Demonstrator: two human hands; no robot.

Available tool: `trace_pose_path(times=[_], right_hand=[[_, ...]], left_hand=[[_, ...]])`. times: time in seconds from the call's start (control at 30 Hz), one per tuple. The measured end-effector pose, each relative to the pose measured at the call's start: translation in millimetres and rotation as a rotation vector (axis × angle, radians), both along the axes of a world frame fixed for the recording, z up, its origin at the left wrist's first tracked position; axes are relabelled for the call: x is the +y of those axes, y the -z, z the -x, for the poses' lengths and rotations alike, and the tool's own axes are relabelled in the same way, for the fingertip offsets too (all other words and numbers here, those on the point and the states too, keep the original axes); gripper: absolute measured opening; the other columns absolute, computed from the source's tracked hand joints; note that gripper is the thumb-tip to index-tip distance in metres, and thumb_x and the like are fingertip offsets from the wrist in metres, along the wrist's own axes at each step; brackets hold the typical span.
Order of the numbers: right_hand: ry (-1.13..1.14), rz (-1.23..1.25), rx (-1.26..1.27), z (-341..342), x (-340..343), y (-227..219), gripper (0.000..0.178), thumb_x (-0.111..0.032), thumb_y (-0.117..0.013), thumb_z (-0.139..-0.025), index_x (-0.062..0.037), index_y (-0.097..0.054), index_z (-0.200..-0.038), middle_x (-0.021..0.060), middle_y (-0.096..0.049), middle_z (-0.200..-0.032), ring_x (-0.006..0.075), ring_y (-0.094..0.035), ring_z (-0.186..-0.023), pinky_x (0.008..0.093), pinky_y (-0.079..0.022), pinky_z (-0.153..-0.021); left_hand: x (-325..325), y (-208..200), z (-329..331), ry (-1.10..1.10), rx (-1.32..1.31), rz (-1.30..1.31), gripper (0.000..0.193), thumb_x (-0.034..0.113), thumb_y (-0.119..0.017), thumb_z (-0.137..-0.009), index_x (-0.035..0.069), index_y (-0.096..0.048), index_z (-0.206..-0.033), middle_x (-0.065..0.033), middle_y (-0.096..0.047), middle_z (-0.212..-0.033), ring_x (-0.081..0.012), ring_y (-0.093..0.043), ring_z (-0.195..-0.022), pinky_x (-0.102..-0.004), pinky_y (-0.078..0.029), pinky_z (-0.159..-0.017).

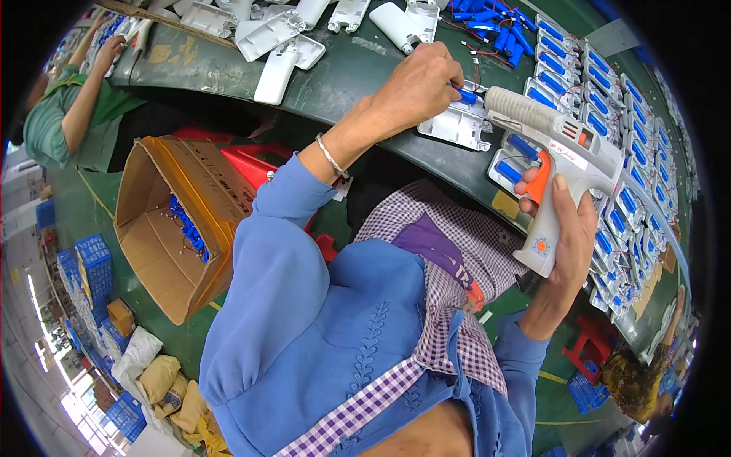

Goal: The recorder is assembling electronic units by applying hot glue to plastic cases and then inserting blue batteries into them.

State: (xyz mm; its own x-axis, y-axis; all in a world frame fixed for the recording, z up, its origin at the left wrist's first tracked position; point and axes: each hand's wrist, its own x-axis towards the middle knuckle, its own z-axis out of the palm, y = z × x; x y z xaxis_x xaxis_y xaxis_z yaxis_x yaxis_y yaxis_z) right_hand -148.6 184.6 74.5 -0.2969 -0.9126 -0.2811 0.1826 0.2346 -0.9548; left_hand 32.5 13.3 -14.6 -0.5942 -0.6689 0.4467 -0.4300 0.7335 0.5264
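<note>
A cardboard box (179,228) of blue batteries sits left. The left hand (415,84) presses a blue battery (468,97), fingers apparently closed on it, into the white shell (457,126), steadying it. The right hand (567,228) grips the glue gun (560,156), nozzle at the battery.

Around the dark green workbench (358,72) you have one white glue gun (560,164), one open cardboard box (179,225) of blue battery cells beside it, and more white plastic housings (278,46) on it than can be counted.
</note>
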Motion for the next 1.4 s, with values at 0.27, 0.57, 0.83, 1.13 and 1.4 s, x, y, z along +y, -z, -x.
trace_pose_path(times=[0.27,0.57,0.83,1.13,1.4], right_hand=[[-0.011,0.038,-0.001,-1,2,0,0.033,-0.015,-0.052,-0.095,0.0091,-0.050,-0.118,0.0159,-0.064,-0.093,0.0186,-0.062,-0.074,0.0272,-0.048,-0.062],[-0.021,0.019,-0.009,2,10,1,0.033,-0.016,-0.052,-0.096,0.0081,-0.050,-0.118,0.0153,-0.064,-0.091,0.0189,-0.062,-0.073,0.0267,-0.048,-0.060],[-0.017,-0.002,0.017,3,14,6,0.035,-0.017,-0.051,-0.096,0.0087,-0.049,-0.120,0.0163,-0.064,-0.092,0.0196,-0.063,-0.075,0.0263,-0.049,-0.061],[0.054,0.134,-0.153,-1,17,-7,0.044,-0.015,-0.041,-0.097,0.0144,-0.035,-0.129,0.0345,-0.054,-0.115,0.0395,-0.061,-0.103,0.0444,-0.059,-0.080],[0.088,0.158,-0.254,0,22,-4,0.044,-0.014,-0.042,-0.097,0.0140,-0.033,-0.130,0.0350,-0.052,-0.117,0.0412,-0.059,-0.106,0.0460,-0.058,-0.081]], left_hand=[[-1,0,0,0.006,-0.010,0.012,0.016,0.009,-0.073,-0.072,0.000,-0.070,-0.085,-0.0136,-0.061,-0.084,-0.0289,-0.061,-0.080,-0.0376,-0.049,-0.073],[-1,0,0,0.000,-0.033,0.007,0.017,0.011,-0.074,-0.073,0.000,-0.071,-0.086,-0.0127,-0.062,-0.084,-0.0270,-0.062,-0.079,-0.0366,-0.050,-0.072],[-1,0,0,-0.003,-0.018,-0.009,0.017,0.010,-0.073,-0.073,0.000,-0.070,-0.086,-0.0137,-0.061,-0.085,-0.0276,-0.062,-0.079,-0.0374,-0.050,-0.072],[-12,-16,-13,-0.023,0.135,0.014,0.013,0.008,-0.068,-0.077,0.001,-0.067,-0.088,-0.0143,-0.060,-0.085,-0.0281,-0.062,-0.077,-0.0375,-0.049,-0.069],[-72,-7,-41,-0.191,-0.181,0.312,0.033,-0.008,-0.061,-0.070,0.005,-0.067,-0.099,-0.0118,-0.060,-0.099,-0.0322,-0.055,-0.098,-0.0407,-0.050,-0.082]])
